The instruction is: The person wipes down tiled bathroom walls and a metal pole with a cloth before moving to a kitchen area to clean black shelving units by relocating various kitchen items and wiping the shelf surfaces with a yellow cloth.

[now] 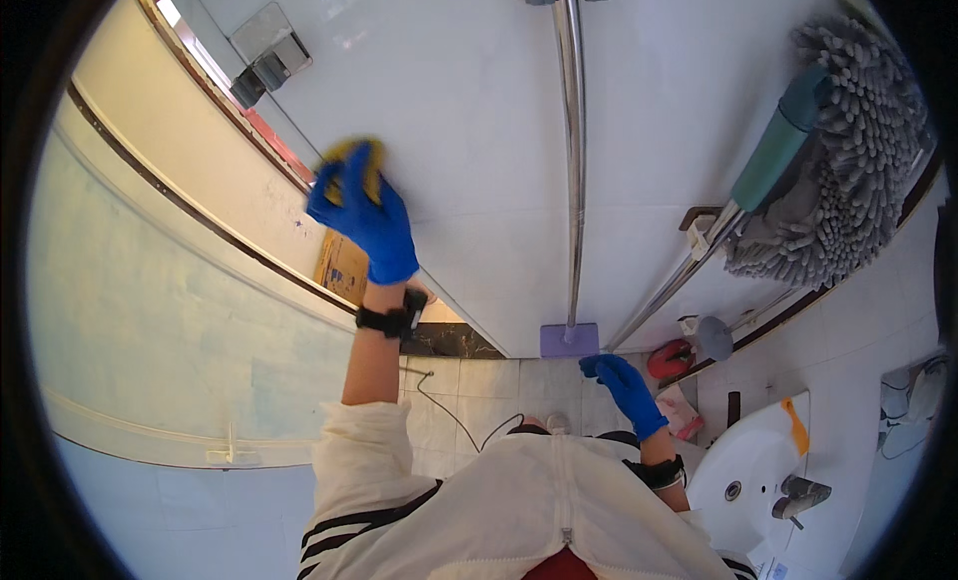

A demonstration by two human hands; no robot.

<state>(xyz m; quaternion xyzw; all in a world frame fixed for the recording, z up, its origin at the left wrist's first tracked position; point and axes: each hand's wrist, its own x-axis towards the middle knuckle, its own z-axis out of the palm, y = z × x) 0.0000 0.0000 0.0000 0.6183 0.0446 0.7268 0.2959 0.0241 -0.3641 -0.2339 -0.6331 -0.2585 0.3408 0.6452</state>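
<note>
My left hand [374, 226], in a blue rubber glove, is raised at the edge of the white tiled wall [469, 131]. Its fingers are curled over a yellow sponge [373, 169], which is pressed to or very near the wall beside the door frame; slight blur hides the exact contact. Lower down at my right side hangs my right hand [629, 392], also blue-gloved, holding nothing, its fingers loosely stretched. Closest to it is the purple head [569, 340] of a long metal-handled tool standing along the wall.
A grey fluffy duster [848, 171] with a green grip [783, 136] hangs at the right. A white sink [753, 465] with a tap [801, 497] and orange cloth [794, 427] stands lower right. The open doorway at left shows a cardboard box [341, 268]; a dark cable [454, 415] crosses the floor.
</note>
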